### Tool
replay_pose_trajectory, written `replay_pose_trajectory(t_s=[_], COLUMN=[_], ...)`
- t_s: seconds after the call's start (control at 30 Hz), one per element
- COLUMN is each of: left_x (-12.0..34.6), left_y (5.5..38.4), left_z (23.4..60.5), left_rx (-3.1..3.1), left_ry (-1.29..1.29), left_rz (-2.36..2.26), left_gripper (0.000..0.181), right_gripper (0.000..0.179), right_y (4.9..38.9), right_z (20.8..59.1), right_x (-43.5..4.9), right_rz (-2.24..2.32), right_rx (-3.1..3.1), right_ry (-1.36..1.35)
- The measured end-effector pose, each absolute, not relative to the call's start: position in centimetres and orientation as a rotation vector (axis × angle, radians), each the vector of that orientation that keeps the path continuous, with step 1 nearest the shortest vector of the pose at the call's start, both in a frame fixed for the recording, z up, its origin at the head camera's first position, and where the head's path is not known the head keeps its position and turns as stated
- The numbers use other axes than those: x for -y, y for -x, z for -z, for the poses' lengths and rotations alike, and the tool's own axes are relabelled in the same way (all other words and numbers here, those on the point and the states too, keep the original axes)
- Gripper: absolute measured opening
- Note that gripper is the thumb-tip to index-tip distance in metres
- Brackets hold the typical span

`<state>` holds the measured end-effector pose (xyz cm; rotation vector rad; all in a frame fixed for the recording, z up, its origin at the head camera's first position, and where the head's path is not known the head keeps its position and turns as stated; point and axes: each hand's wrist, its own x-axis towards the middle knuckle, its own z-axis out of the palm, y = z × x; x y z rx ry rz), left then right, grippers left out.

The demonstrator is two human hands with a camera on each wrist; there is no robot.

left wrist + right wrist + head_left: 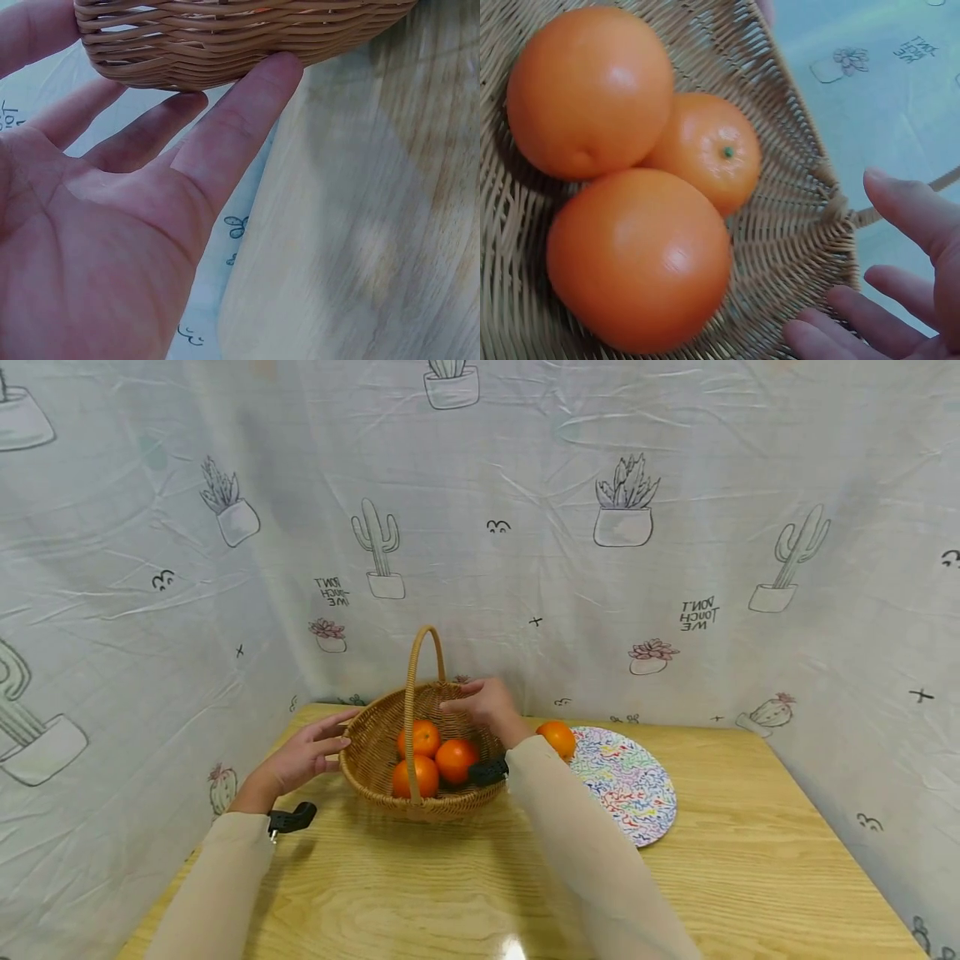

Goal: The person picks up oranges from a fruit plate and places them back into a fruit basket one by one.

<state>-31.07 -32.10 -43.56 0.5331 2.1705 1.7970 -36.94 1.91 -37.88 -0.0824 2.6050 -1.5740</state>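
Observation:
A brown wicker basket with a tall arched handle stands on the table at the back left. Three oranges lie together inside; in the right wrist view they fill the basket's middle, one orange showing a green stem spot. My left hand is at the basket's left end, its long, nearly straight fingertips touching the woven side from outside. Reaching over the far right part of the basket, my right hand has its fingers spread near the rim, with the thumb apart and nothing gripped.
Another orange sits right of the basket, at the left edge of a round, colourfully patterned plate, partly behind my right sleeve. The wooden table is bordered at the back and sides by a pale curtain with cactus drawings.

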Motion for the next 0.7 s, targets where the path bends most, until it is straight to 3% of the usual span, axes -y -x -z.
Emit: replay_pose_trajectory(t_s=[0.7], left_x=[32.2], left_y=[31.4], left_z=[43.9], left_rx=[-2.174], left_ry=[-0.494], left_rz=[-1.803], left_gripper=[0.066], right_gripper=[0.060], right_y=[34.7], right_z=[36.1], right_x=[-5.8], right_rz=[1.758], right_rx=[-2.454], right_ry=[0.367])
